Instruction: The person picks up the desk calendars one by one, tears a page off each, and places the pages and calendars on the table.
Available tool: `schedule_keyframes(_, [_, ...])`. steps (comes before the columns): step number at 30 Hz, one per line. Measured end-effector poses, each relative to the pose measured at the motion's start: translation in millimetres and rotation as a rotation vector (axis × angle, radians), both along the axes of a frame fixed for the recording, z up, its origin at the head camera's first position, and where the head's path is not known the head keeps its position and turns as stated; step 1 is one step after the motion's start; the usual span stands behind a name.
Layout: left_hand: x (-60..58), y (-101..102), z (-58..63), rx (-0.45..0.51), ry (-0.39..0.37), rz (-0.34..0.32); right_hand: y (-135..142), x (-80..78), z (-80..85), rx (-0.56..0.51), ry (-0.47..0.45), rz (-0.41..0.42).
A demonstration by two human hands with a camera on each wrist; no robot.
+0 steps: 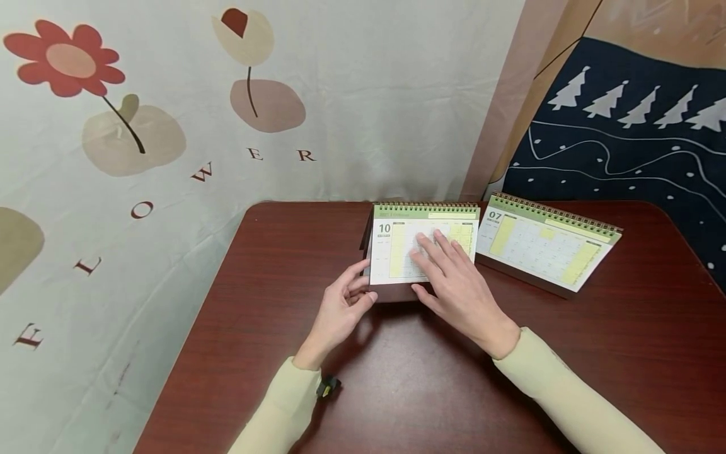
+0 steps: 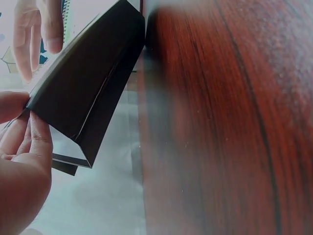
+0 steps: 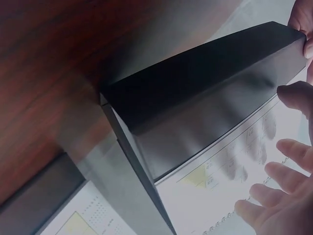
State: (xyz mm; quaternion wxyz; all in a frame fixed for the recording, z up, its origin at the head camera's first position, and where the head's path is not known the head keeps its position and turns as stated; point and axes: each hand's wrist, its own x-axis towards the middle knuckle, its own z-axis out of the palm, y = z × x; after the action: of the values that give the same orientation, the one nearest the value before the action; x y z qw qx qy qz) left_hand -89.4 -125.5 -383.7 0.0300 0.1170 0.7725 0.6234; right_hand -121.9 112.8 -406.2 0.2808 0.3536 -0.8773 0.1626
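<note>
**Left hand pinches the 10 calendar; right hand spreads over its page**

At far left hangs a pale cloth printed with flowers and letters, behind the reddish-brown table. A pale sleeve leads to the left hand, which has the calendar's lower left corner in a pinch, nearly closed: thumb on one side of the dark base, bent fingers on the other. The left wrist view shows the base from its end, folded and hollow.

The calendar is near the table's back edge, spiral at the top, page facing the person. The right hand reaches across this page from the lower right, fingers long and slightly parted, curled round nothing. In the right wrist view the fingertips look apart from the paper, with blurred dark patches on the page beneath; whether the thumb touches the base, I cannot tell.

Just beside, on the right, the 07 calendar stands turned at an angle, touched by neither hand. Behind it at far right hangs a navy cloth with white trees.
</note>
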Motion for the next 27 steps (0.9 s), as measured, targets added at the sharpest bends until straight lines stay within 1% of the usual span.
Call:
schedule_keyframes(6, [1.0,0.6,2.2,-0.007,0.009,-0.001,-3.5,0.7,2.4,0.011,0.021,0.019])
schedule_keyframes(15, [1.5,0.2,3.4,-0.021,0.032,-0.012,-4.8,0.7,4.0,0.028,0.042,0.012])
schedule_keyframes(24, [1.7,-0.1,2.5,-0.032,0.041,-0.026,-5.2,2.6,4.1,0.079,0.110,0.015])
schedule_keyframes(27, [2.6,-0.1,4.0,-0.038,0.040,-0.025,-5.6,3.8,3.8,0.094,0.131,0.011])
